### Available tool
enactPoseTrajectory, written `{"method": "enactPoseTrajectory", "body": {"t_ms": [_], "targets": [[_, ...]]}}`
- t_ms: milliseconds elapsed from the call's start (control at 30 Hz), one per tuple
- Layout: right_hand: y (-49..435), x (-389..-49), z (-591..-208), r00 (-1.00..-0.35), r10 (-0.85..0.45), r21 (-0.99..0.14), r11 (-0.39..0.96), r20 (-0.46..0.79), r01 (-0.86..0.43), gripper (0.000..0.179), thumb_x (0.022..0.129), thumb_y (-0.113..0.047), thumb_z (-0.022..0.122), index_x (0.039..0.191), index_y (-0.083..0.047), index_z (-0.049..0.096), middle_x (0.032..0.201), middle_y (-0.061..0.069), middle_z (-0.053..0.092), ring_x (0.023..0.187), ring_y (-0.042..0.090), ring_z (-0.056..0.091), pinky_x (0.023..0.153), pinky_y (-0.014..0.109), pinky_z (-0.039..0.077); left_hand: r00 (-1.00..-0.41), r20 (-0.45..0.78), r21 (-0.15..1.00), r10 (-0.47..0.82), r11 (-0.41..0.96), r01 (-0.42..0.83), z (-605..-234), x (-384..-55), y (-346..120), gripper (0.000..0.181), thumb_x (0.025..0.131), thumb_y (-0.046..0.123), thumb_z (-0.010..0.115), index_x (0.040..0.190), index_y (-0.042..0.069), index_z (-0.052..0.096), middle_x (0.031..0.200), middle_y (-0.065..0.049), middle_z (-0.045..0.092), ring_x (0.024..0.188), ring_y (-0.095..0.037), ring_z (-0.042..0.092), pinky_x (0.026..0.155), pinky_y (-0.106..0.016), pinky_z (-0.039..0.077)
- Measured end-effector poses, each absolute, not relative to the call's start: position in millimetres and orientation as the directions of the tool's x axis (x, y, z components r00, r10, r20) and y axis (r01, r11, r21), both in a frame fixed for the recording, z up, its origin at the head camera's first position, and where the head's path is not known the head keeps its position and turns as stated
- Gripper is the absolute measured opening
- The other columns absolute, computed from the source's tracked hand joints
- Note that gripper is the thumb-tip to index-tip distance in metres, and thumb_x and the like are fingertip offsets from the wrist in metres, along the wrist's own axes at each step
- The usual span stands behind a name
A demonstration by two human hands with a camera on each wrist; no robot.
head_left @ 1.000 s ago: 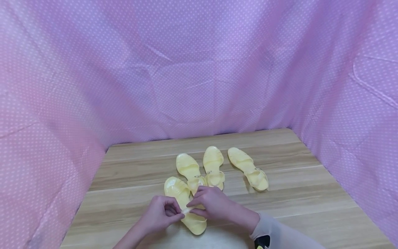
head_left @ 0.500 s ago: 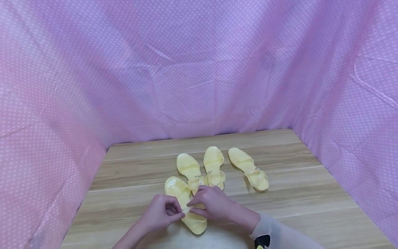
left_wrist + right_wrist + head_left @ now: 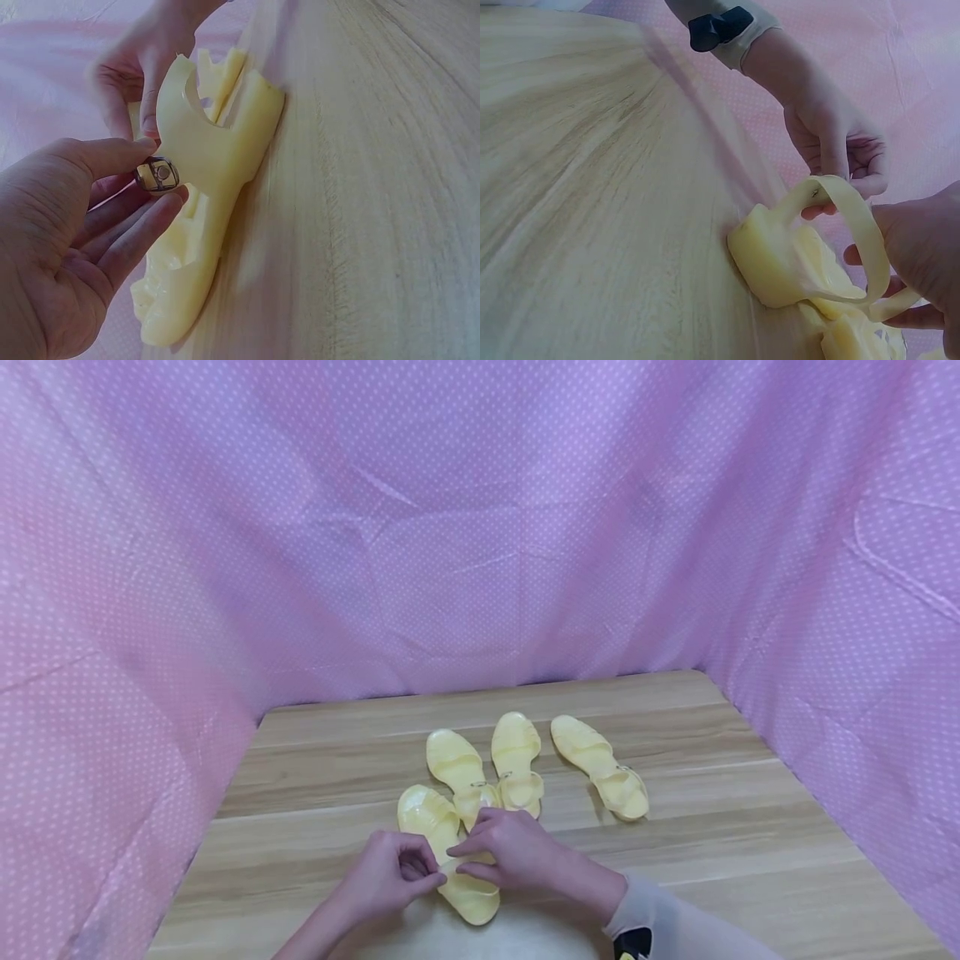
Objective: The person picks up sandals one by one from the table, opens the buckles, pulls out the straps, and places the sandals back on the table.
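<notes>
A pale yellow jelly sandal (image 3: 427,817) lies toe-forward at the front of the group, its heel toward me. My left hand (image 3: 393,870) pinches the metal buckle (image 3: 157,174) on its ankle strap between thumb and fingers, clearly seen in the left wrist view. From the other side, my right hand (image 3: 513,852) pinches the strap (image 3: 862,232), which loops up over the heel in the right wrist view. Both sets of fingertips nearly meet above the sandal. Whether the strap's end is through the buckle is hidden by the fingers.
Just beyond lie a second yellow sandal (image 3: 452,760) and a third sandal (image 3: 514,747), close together. Another sandal (image 3: 598,766), with its strap buckle showing, lies apart to the right. All are on a wooden table (image 3: 720,827) walled by pink dotted cloth (image 3: 480,568).
Both hands stay almost still at the strap. My right fingertips have shifted very slightly left, and less of the pale strap shows between the fingertips.
</notes>
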State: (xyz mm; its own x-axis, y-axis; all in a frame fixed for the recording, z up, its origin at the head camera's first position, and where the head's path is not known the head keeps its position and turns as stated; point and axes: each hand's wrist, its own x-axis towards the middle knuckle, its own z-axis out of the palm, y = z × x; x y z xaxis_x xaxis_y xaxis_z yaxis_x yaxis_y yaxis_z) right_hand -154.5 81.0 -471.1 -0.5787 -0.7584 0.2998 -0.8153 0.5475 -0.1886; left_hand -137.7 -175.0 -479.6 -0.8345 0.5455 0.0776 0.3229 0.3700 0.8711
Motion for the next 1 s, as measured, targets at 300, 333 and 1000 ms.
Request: {"method": "enactPoseTrajectory", "body": {"t_ms": [300, 333, 1000], "targets": [[81.6, -153.9, -476.1, -0.542, -0.751, -0.161, 0.524, 0.377, -0.837, 0.029, 0.096, -0.043, 0.079, 0.122, -0.031, 0.081, 0.106, -0.02, 0.081, 0.09, 0.001, 0.066, 0.068, 0.008, 0.046, -0.828, 0.126, 0.855, 0.546, 0.363, 0.37, -480.4, -136.3, -172.3, 0.017, 0.088, 0.008, 0.085, 0.08, 0.014, 0.072, 0.079, 0.005, 0.075, 0.074, 0.0, 0.073, 0.067, -0.022, 0.065], [81.1, -154.5, -476.5, -0.534, -0.751, -0.158, 0.517, 0.387, -0.841, 0.029, 0.096, -0.042, 0.079, 0.122, -0.031, 0.081, 0.106, -0.019, 0.081, 0.09, 0.001, 0.066, 0.068, 0.008, 0.047, -0.828, 0.133, 0.852, 0.545, 0.364, 0.377, -480.7, -136.4, -171.7, 0.017, 0.088, 0.008, 0.085, 0.08, 0.015, 0.072, 0.079, 0.005, 0.075, 0.075, 0.0, 0.073, 0.068, -0.022, 0.065], [95.7, -130.5, -471.7, -0.604, -0.707, -0.286, 0.532, 0.368, -0.797, 0.1, 0.086, -0.062, 0.082, 0.166, -0.024, 0.036, 0.162, 0.009, 0.049, 0.142, 0.023, 0.055, 0.105, 0.04, 0.059, -0.926, 0.315, 0.745, 0.21, 0.55, 0.378, -473.2, -165.7, -178.2, 0.012, 0.092, 0.018, 0.082, 0.102, 0.01, 0.079, 0.101, -0.007, 0.08, 0.094, -0.024, 0.077, 0.082, -0.04, 0.067]]}}
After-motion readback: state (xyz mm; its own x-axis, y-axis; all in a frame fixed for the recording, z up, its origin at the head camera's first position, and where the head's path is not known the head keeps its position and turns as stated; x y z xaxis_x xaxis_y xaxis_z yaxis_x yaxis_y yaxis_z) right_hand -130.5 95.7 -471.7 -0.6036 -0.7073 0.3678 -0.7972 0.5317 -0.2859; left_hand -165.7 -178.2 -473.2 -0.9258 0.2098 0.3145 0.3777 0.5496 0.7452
